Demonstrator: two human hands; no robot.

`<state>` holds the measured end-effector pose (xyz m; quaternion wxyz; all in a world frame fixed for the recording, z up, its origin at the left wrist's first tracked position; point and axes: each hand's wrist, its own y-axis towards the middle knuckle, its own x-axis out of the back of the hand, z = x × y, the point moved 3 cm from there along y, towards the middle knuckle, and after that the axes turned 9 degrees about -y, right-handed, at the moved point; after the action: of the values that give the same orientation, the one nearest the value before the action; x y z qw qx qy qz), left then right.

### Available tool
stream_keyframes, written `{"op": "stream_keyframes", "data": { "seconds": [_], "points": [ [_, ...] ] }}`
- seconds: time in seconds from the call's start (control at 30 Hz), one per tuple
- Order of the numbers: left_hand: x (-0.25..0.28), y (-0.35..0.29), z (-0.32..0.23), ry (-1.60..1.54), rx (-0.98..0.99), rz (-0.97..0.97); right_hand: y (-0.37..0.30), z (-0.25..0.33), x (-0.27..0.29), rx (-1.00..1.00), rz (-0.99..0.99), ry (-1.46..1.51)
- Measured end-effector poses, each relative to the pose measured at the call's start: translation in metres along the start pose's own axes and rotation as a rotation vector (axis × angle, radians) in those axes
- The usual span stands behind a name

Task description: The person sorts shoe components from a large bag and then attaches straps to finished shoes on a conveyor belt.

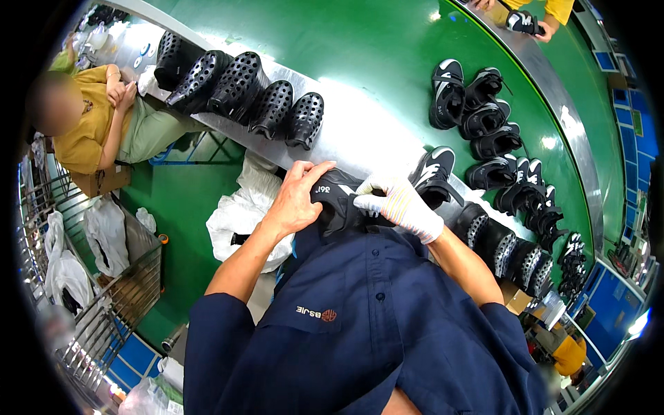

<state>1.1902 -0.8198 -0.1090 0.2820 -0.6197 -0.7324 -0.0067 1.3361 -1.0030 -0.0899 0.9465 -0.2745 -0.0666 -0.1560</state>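
Observation:
A black sneaker [335, 205] with pale lettering on its side is held against my front, at the near edge of the metal bench. My bare left hand [297, 198] grips it from the left, fingers on its upper edge and thumb by the opening. On my right hand [400, 202] is a white knitted glove with coloured stripes; its fingers and thumb pinch the right part of the sneaker. My hands hide part of the shoe. Just right of the glove, a black, white and grey sneaker [434, 174] sits on the bench.
Several black perforated shoe forms [236, 84] line the metal bench [353, 142] at left; more forms [490, 238] stand at right. Several sneakers [486, 119] rest on the green conveyor [387, 41]. A seated person [97, 149] is at left. Another person's hands [546, 29] hold a shoe at far right.

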Motion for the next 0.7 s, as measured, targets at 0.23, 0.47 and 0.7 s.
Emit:
{"op": "stream_keyframes", "data": {
  "seconds": [0.23, 0.47, 0.7],
  "points": [
    [0.004, -0.001, -0.007, 0.042, 0.009, 0.039, 0.007, -0.002, -0.007, -0.043, 0.077, 0.096],
    [0.005, 0.002, -0.007, 0.035, 0.009, 0.104, 0.012, -0.005, -0.014, -0.039, 0.094, 0.047],
    [0.007, 0.002, -0.006, -0.004, 0.04, 0.174, 0.018, 0.013, -0.016, -0.228, 0.204, -0.073]
  ]
}}
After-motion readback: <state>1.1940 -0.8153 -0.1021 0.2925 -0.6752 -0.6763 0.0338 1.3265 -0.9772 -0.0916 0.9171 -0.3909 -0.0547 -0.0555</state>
